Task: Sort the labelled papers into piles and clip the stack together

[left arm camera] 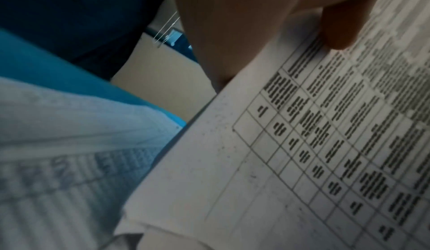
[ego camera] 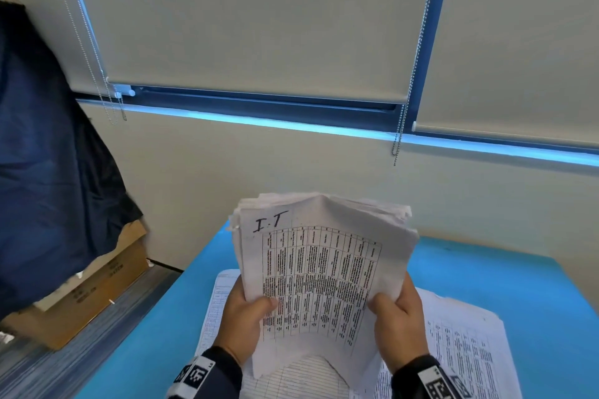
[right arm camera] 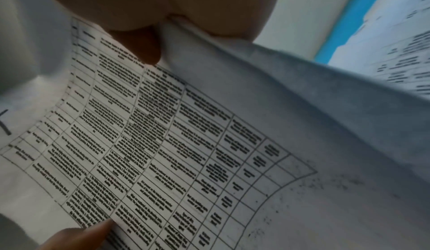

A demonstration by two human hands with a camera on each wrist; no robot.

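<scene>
Gripping the stack [ego camera: 324,269], left hand [ego camera: 241,324] and right hand [ego camera: 400,321] curled round its sides; only the head view showed "I.T".

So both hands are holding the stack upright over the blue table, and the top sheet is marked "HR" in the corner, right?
Not quite: the handwritten mark on the top sheet reads "I.T", not "HR", as the head view shows. The rest stands: the left hand and right hand hold the stack upright over the blue table.

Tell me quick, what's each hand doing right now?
Left hand: gripping the left edge of the paper stack.
Right hand: gripping the stack's right edge.
</scene>
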